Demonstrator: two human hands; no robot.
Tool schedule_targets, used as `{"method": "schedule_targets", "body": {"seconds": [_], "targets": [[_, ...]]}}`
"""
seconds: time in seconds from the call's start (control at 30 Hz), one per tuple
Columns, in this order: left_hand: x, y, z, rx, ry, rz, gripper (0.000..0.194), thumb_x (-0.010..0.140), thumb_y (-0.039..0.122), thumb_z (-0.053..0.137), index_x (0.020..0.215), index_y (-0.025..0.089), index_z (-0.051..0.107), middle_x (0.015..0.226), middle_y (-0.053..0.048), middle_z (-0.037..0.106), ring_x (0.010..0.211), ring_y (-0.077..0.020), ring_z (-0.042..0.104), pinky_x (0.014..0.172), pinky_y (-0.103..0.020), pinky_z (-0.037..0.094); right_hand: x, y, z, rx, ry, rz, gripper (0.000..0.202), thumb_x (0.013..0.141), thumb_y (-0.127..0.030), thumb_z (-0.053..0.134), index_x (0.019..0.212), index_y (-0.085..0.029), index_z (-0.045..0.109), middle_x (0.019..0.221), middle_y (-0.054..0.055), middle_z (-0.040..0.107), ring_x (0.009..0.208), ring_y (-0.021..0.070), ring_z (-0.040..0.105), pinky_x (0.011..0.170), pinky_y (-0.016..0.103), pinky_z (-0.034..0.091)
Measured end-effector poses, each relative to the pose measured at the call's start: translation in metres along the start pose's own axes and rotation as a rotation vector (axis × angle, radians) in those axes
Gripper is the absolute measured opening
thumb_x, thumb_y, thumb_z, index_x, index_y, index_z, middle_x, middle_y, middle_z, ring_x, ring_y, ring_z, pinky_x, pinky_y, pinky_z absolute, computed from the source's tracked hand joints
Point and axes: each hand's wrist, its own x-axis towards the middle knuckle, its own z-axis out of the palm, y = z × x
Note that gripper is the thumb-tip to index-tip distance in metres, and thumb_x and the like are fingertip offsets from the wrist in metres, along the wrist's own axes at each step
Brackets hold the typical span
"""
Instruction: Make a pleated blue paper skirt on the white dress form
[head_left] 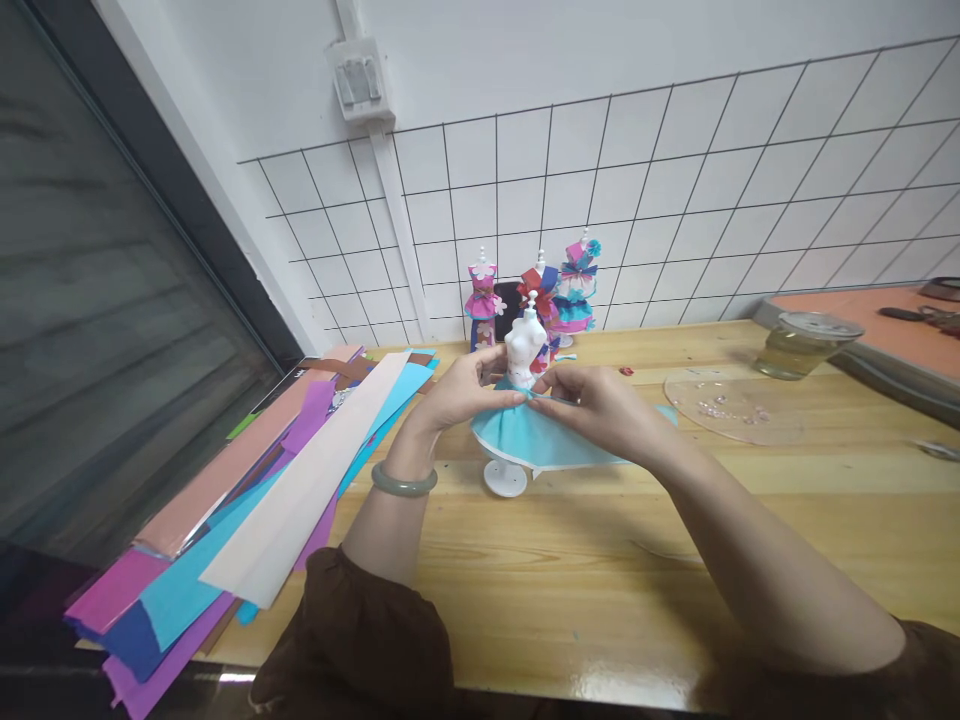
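A small white dress-form mannequin (526, 345) stands upright on its round white base (505, 478) on the wooden table. Light-blue fabric (517, 437) with a white lower edge hangs gathered around its waist and spreads off to the right. My left hand (480, 388) reaches around the mannequin's left side, thumb pressing the fabric's top edge at the front of the waist. From the right, my right hand (581, 400) pinches the same top edge, its fingertips close to my left thumb. Part of the fabric lies hidden behind my right hand and wrist.
Several dressed mannequins, one in a pink outfit (484, 290), stand behind by the white gridded wall. Long coloured fabric sheets (300, 480) are piled at left. At right are a clear plate (720, 408) with small beads, a cup of yellowish liquid (802, 350) and an orange mat (885, 318).
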Motion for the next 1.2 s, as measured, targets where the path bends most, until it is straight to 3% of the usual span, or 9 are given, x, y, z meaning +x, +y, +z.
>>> {"method": "schedule_targets", "body": {"seconds": [0.27,0.5,0.73,0.97,1.2], "targets": [[-0.002,0.008,0.002,-0.005,0.045,0.021,0.066,0.065,0.023,0.076,0.126,0.016,0.053,0.131,-0.014,0.054,0.119,-0.0263,0.051,0.101,-0.041,0.039,-0.005,-0.005,-0.006,0.065,0.105,0.037,0.026,0.078,-0.044,0.061,0.083,-0.019,0.059,0.07,0.002,0.061,0.061,0.0144,0.052,0.053,0.026,0.036],[-0.005,0.017,0.003,0.009,0.095,-0.002,0.084,0.066,0.024,0.076,0.14,0.022,0.037,0.129,-0.013,0.056,0.12,-0.0263,0.05,0.101,-0.045,0.038,-0.007,-0.007,-0.013,0.041,0.017,0.014,0.026,0.084,-0.042,0.054,0.087,-0.019,0.067,0.082,0.005,0.068,0.07,0.0189,0.058,0.058,0.029,0.04],[-0.006,0.019,0.006,-0.002,0.105,0.029,0.09,0.066,0.023,0.076,0.143,0.026,0.031,0.13,-0.011,0.056,0.121,-0.0257,0.05,0.104,-0.044,0.036,-0.01,-0.013,-0.017,0.077,0.0,-0.138,0.022,0.087,-0.035,0.051,0.09,-0.021,0.068,0.087,0.005,0.069,0.076,0.0198,0.06,0.066,0.032,0.044],[-0.008,0.024,0.01,-0.006,0.09,0.037,0.087,0.065,0.023,0.077,0.141,0.027,0.034,0.129,-0.011,0.057,0.123,-0.0269,0.049,0.103,-0.045,0.036,-0.01,-0.014,-0.018,0.087,0.077,-0.001,0.019,0.083,-0.038,0.057,0.085,-0.022,0.067,0.085,0.003,0.07,0.073,0.0192,0.061,0.062,0.03,0.043],[-0.009,0.028,0.01,-0.029,0.09,0.031,0.092,0.064,0.021,0.078,0.142,0.029,0.031,0.127,-0.01,0.058,0.119,-0.0263,0.052,0.101,-0.043,0.039,-0.01,-0.015,-0.019,0.11,0.101,0.012,0.02,0.083,-0.039,0.058,0.08,-0.021,0.063,0.079,0.004,0.068,0.069,0.0184,0.059,0.058,0.029,0.04]]}}
